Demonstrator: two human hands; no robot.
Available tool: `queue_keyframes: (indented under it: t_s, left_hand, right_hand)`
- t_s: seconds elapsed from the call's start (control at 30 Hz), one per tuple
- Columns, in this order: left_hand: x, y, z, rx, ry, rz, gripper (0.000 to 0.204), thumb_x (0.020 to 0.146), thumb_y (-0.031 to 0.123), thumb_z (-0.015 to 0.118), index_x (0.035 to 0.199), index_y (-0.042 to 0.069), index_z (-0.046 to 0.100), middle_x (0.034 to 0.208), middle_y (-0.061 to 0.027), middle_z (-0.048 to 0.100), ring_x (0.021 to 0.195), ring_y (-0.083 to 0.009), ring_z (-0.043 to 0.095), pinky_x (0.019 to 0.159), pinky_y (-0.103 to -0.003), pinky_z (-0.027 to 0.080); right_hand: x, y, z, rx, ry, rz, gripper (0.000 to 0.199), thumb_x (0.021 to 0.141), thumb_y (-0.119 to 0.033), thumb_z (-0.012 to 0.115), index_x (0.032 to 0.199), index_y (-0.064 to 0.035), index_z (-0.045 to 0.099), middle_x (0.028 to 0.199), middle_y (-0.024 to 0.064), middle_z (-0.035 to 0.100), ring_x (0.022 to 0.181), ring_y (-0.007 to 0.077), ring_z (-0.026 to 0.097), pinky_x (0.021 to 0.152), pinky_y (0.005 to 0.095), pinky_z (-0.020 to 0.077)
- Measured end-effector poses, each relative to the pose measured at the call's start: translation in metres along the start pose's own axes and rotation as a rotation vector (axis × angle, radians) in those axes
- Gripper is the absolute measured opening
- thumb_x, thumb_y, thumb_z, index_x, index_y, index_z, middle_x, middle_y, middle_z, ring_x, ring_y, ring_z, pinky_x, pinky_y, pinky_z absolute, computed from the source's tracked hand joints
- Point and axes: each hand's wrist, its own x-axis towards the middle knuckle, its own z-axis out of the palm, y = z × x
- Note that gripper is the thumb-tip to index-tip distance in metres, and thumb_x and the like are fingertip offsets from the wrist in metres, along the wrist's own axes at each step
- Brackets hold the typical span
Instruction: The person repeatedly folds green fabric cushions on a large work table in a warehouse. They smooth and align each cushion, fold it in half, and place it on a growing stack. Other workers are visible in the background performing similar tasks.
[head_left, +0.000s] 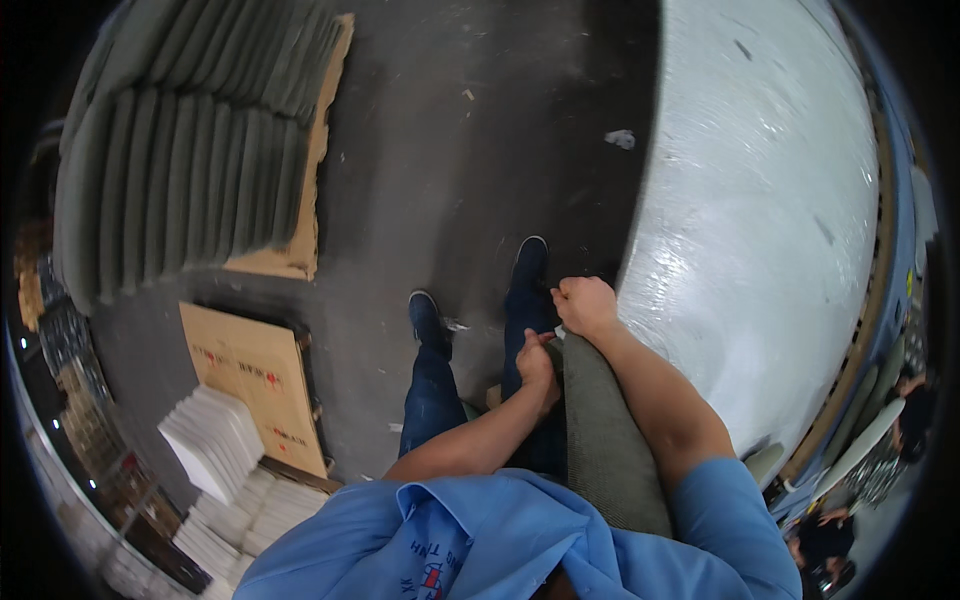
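Note:
I stand on a dark floor, looking down at my legs and shoes. A long grey-green padded panel (605, 440) is tucked upright between my arms, against my body. My right hand (585, 303) is closed in a fist at the panel's top end, beside the edge of a large white plastic-covered table (760, 220). My left hand (537, 365) pinches the same top end just below and to the left. What the fingertips hold beyond the panel's edge is too small to tell.
Rows of similar grey-green panels (190, 160) stand stacked on cardboard at the upper left. A flat cardboard sheet (255, 385) and piles of white foam pieces (215, 440) lie at the lower left. Other people (830, 540) are at the lower right.

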Motion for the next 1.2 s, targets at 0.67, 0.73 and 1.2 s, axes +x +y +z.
queue_keyframes:
  t_s: [0.67,0.73,1.2]
  left_hand:
    - [0.037,0.002,0.039,0.457,0.168,0.112,0.047,0.102,0.037,0.053,0.095,0.000,0.080,0.102,-0.0219,0.077,0.098,-0.0380,0.072,0.090,-0.046,0.052]
    - [0.038,-0.002,0.032,0.611,0.181,0.189,0.039,0.098,0.030,0.055,0.093,0.000,0.080,0.100,-0.0220,0.077,0.096,-0.0390,0.073,0.087,-0.049,0.053]
    - [0.076,-0.017,0.025,1.049,-0.001,0.311,0.040,0.094,0.036,0.064,0.093,-0.001,0.079,0.100,-0.0233,0.075,0.099,-0.0398,0.073,0.086,-0.046,0.055]
  right_hand:
    - [0.016,0.004,0.019,-0.262,-0.204,0.066,0.022,0.087,-0.027,0.064,0.081,-0.0082,0.075,0.086,0.0205,0.074,0.086,0.0433,0.072,0.080,0.0528,0.0587]
    - [0.016,-0.002,0.019,-0.253,-0.256,0.090,0.022,0.086,-0.025,0.061,0.084,-0.0087,0.076,0.091,0.0218,0.075,0.090,0.0428,0.073,0.085,0.0523,0.0588]
    - [0.016,-0.004,0.015,-0.278,-0.206,0.051,0.017,0.084,-0.019,0.063,0.082,-0.0077,0.076,0.087,0.0229,0.074,0.086,0.0421,0.073,0.080,0.0513,0.0596]
